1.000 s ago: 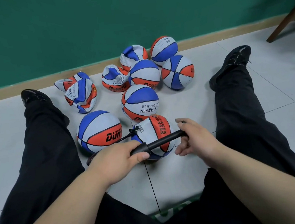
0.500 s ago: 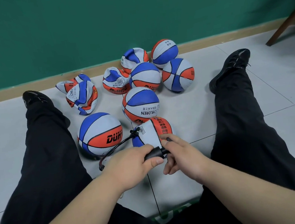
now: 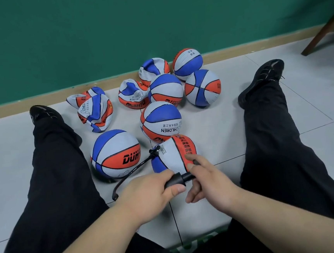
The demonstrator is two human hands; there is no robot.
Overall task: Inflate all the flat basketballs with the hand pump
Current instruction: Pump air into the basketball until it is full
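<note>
A black hand pump (image 3: 178,181) lies across my lap area, its barrel gripped by my left hand (image 3: 148,194). My right hand (image 3: 209,181) holds the pump's handle, pushed in close to the barrel. A black hose (image 3: 131,172) loops from the pump to the valve of a partly filled red, white and blue basketball (image 3: 172,156) right in front of my hands. Round balls sit beyond it: one (image 3: 115,154) at left, one (image 3: 160,121) behind. Crumpled flat balls (image 3: 95,110) (image 3: 132,95) lie farther back.
I sit on a grey tiled floor (image 3: 212,126) with my legs in black trousers (image 3: 56,166) (image 3: 271,129) spread either side of the balls. A green wall with a wooden skirting (image 3: 101,82) runs behind. A brown chair leg (image 3: 323,32) stands at the far right.
My right hand has pushed the pump handle in toward the barrel, so the long rod seen a second ago is now hidden. The view has shifted slightly downward.
</note>
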